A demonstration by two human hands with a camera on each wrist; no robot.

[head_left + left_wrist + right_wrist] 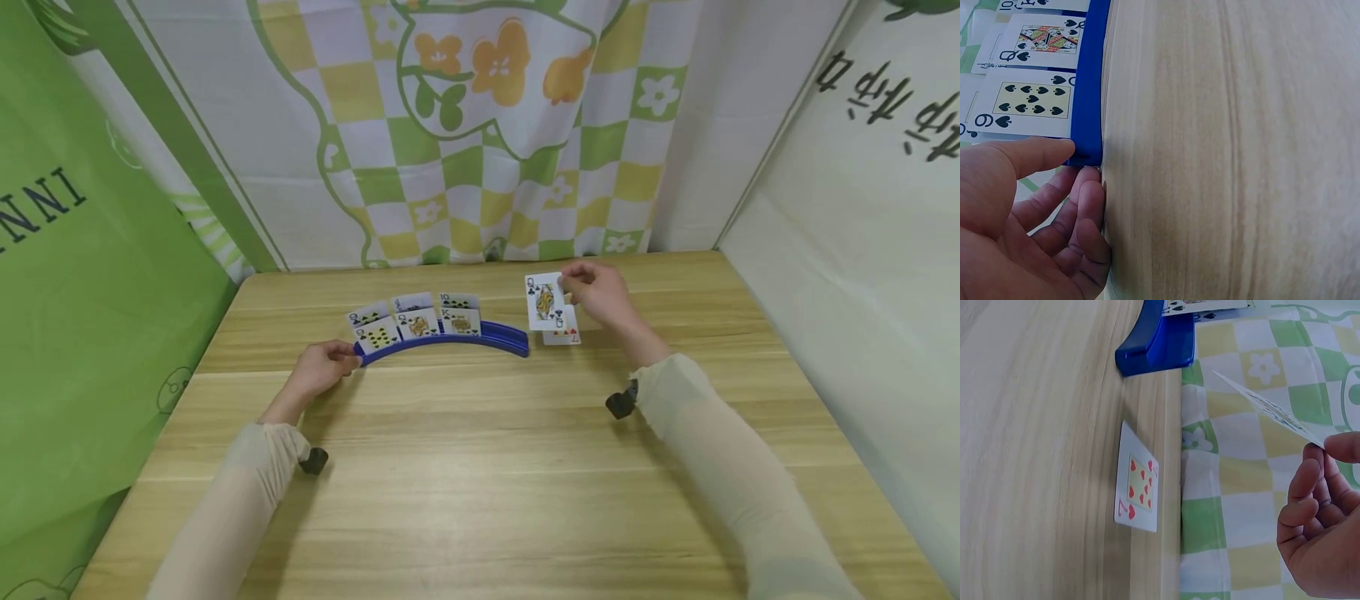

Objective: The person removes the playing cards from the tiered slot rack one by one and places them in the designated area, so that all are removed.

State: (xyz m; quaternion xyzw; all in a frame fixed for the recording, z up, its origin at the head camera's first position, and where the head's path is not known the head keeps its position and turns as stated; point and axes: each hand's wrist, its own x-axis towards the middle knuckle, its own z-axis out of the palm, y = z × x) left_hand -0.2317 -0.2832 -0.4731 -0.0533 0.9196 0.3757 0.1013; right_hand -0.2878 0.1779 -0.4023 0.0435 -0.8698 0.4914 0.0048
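Observation:
A curved blue card holder stands on the table with playing cards in two rows. Its front row shows a nine of spades, a queen of spades and a king; the cards behind are partly covered. At the holder's left end, my left hand grips the tip between thumb and fingers. Beyond the right end, my right hand pinches a queen of clubs by its edge, raised above the table. Below it a seven of hearts lies face up, partly hidden in the head view.
The wooden table ends at the back against a patterned curtain. A green cloth hangs at the left, and a white one with lettering at the right. Small black devices sit at both wrists.

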